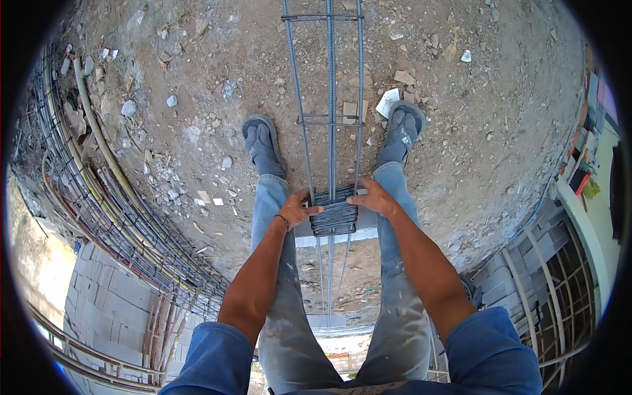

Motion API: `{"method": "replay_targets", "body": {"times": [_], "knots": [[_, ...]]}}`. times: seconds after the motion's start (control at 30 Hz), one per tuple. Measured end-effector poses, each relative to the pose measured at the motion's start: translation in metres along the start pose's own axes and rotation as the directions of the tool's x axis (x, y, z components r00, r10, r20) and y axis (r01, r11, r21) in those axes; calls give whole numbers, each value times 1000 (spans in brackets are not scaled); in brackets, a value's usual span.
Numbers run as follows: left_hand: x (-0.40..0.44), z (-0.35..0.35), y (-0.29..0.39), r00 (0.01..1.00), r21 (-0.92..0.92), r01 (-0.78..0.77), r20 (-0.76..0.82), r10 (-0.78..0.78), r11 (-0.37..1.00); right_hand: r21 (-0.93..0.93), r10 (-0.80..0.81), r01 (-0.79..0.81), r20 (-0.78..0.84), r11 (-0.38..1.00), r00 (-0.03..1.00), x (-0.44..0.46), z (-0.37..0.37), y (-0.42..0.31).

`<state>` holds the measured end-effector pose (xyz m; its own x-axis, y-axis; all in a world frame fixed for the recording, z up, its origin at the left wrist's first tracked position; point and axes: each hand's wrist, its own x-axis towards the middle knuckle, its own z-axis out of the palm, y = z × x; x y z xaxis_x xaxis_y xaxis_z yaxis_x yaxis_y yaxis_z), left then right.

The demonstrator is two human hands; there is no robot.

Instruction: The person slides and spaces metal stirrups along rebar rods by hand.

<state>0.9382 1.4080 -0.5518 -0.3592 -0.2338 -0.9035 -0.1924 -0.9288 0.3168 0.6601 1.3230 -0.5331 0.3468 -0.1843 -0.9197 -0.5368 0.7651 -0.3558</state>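
A stack of dark rectangular rebar stirrups (pixel 334 212) is threaded around long steel bars (pixel 331 72) between my legs. My left hand (pixel 297 209) is closed on the stack's left side, thumb lying across the top. On the opposite side my right hand (pixel 375 197) grips the upper right edge, its thumb also over the stirrups. Farther along the bars, single stirrups sit apart: one spaced stirrup (pixel 329 120) between my feet, and another (pixel 322 18) near the top of the view. The fingertips beneath the stack are hidden.
My sandalled feet (pixel 264 141) straddle the bars on stony dirt ground (pixel 191 72). A pale block (pixel 306 229) lies under the bars by the stack. To the left are rebar cages and poles (pixel 108 158); grey blocks (pixel 108 289) stand behind them. Tile shards (pixel 388 102) lie near my right foot.
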Motion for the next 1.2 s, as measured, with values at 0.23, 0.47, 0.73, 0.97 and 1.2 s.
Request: {"method": "replay_targets", "body": {"times": [0.23,0.47,0.73,0.97,1.2], "knots": [[6,-9,19,998,223,-64,-8,67,973,-102,-59,65,54,993,997,3,-6,-8],[12,-17,27,993,292,-100,95,75,951,-208,-64,81,89,975,994,6,-13,-8],[12,-33,61,986,457,-151,127,104,877,-149,-55,78,150,986,987,11,-27,-23],[15,-55,102,976,275,-216,91,198,937,107,-184,185,-13,977,983,24,-45,-51],[39,-54,145,881,-471,-472,-280,381,745,421,-278,366,-256,830,926,41,-52,-115]]}}
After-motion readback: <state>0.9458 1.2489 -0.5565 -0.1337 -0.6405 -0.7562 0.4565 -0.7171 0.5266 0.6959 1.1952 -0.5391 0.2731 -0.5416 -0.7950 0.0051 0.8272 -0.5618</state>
